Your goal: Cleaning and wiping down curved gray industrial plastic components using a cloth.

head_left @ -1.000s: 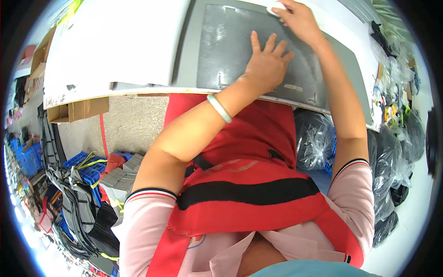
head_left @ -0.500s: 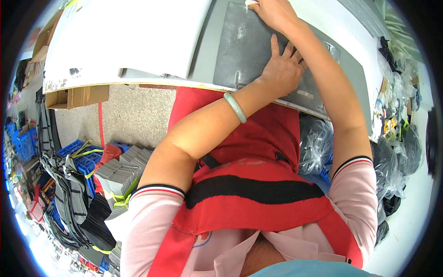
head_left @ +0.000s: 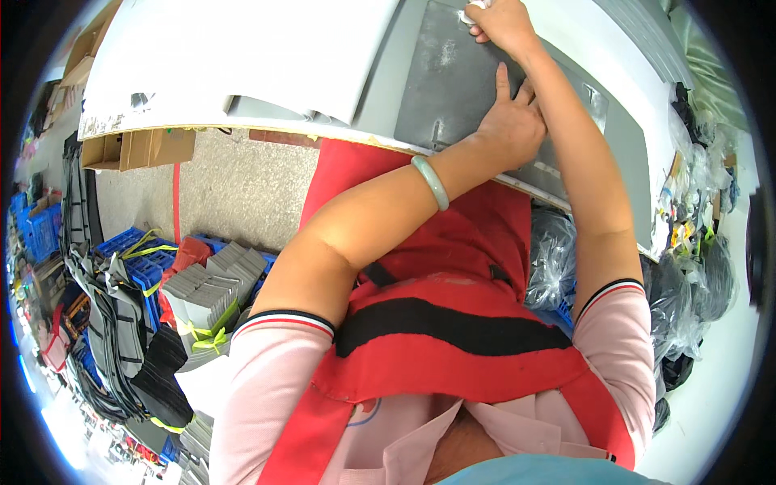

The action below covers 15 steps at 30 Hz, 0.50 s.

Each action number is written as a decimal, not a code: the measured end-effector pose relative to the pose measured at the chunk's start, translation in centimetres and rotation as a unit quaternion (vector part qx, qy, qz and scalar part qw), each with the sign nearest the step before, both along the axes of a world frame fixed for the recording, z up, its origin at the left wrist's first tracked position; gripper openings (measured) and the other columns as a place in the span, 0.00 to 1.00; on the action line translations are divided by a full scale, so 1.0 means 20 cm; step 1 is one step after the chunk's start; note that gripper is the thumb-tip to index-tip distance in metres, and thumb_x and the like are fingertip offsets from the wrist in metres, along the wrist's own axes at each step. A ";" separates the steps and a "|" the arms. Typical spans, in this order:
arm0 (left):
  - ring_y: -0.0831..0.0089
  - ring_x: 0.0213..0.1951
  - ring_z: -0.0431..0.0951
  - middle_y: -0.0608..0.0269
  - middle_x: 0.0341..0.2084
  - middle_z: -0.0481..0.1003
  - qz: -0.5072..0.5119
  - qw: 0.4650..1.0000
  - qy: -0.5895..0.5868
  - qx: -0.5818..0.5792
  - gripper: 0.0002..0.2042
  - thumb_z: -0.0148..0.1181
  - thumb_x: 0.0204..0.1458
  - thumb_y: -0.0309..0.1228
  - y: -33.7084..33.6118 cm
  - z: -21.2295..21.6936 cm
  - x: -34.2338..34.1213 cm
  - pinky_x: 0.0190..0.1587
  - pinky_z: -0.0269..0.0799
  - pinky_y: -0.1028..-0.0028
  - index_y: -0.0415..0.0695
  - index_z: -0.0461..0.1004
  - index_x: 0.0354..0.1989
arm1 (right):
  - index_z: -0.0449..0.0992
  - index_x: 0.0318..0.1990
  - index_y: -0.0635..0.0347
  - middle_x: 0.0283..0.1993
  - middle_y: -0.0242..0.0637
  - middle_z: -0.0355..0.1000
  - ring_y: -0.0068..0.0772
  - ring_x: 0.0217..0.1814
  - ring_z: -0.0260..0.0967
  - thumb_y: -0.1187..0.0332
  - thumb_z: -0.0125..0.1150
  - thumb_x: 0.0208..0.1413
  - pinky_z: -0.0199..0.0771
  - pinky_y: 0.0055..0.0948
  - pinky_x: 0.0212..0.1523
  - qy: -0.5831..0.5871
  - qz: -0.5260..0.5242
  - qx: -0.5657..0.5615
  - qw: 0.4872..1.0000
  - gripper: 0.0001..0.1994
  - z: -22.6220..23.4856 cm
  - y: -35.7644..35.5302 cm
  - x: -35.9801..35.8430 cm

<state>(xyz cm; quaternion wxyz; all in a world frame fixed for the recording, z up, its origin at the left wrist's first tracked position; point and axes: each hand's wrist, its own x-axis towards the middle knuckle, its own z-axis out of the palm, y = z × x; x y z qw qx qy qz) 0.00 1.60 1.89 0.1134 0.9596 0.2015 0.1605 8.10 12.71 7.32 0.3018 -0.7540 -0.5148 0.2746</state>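
Observation:
A dark grey flat template (head_left: 453,77) with white chalky smudges and small slots lies over a lighter grey sheet (head_left: 638,153) on the worktable. My left hand (head_left: 513,125) rests on the template, fingers stretched out and apart, a pale green bangle (head_left: 430,183) round its wrist. Farther out, my right hand (head_left: 503,24) is closed on a small white piece that looks like chalk (head_left: 475,11), held near the template's far part beside a white smudge. My right forearm crosses over the fingertips of my left hand and hides part of the template.
Large white sheets (head_left: 234,56) cover the table's left side. Below stand a cardboard box (head_left: 153,149), blue crates (head_left: 133,250) and tied stacks of grey pieces (head_left: 212,287). Clear plastic bags (head_left: 554,255) sit under the table's edge; more bagged items (head_left: 687,267) line the right.
My right hand has come slightly nearer to me over the template, and more of its curled fingers and the white piece shows. My left hand stays on the template. The whole view has shifted slightly.

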 end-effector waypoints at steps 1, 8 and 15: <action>0.45 0.69 0.57 0.46 0.64 0.65 0.000 1.000 0.000 0.000 0.22 0.52 0.60 0.36 -0.01 -0.02 0.01 0.64 0.39 0.22 0.40 0.71 0.61 | 0.71 0.40 0.66 0.27 0.36 0.73 0.25 0.23 0.72 0.74 0.58 0.60 0.76 0.26 0.25 0.000 0.000 0.000 1.000 0.06 0.01 -0.01 0.00; 0.45 0.67 0.61 0.47 0.64 0.65 0.009 0.993 -0.069 -0.097 0.23 0.52 0.59 0.39 0.00 -0.13 0.08 0.63 0.44 0.24 0.40 0.71 0.61 | 0.75 0.45 0.61 0.28 0.34 0.74 0.23 0.29 0.72 0.64 0.61 0.61 0.74 0.27 0.33 0.093 0.050 -0.076 0.991 0.11 0.05 -0.38 -0.05; 0.51 0.73 0.52 0.50 0.70 0.58 0.092 0.992 -0.079 0.020 0.28 0.43 0.61 0.51 -0.06 -0.22 0.13 0.72 0.35 0.37 0.57 0.64 0.68 | 0.76 0.45 0.53 0.23 0.31 0.75 0.27 0.29 0.73 0.60 0.59 0.56 0.62 0.50 0.59 -0.156 0.167 -0.119 0.966 0.12 0.06 -0.61 -0.25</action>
